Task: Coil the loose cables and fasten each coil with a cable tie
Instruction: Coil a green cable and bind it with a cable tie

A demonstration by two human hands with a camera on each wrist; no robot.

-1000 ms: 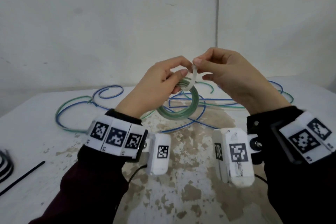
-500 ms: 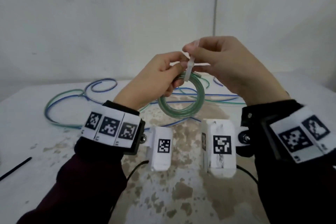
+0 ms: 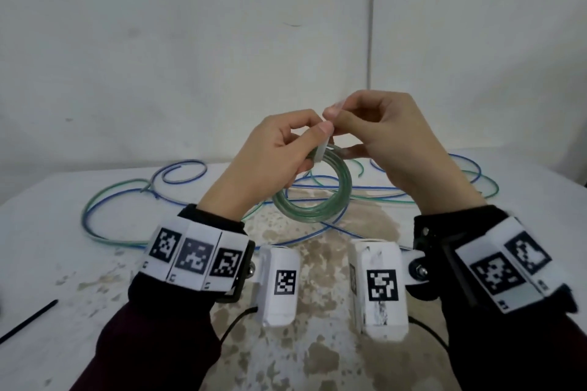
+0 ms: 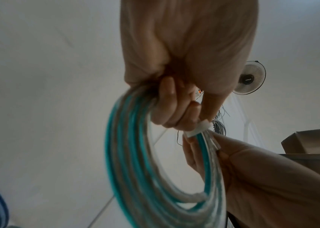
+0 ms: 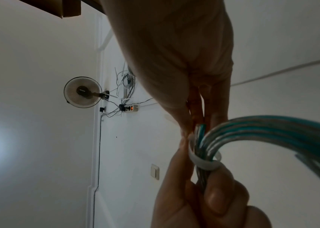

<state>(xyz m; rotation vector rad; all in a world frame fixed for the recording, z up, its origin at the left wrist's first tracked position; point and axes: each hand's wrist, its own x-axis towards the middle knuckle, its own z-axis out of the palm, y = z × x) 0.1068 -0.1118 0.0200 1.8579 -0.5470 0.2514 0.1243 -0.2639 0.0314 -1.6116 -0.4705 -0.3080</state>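
The round coil of translucent green cable (image 3: pixel 313 190) was held up off the table, gripped by the left hand (image 3: pixel 270 162). The thin white plastic cable tie (image 3: pixel 322 149), looped round it just by that thumb, was pinched by the right hand (image 3: pixel 390 143). Best pulled straight, snug, probably.

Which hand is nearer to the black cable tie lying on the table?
Left. The left hand grips the green coil above the table, on the black cable tie's side; the right hand is farther across.
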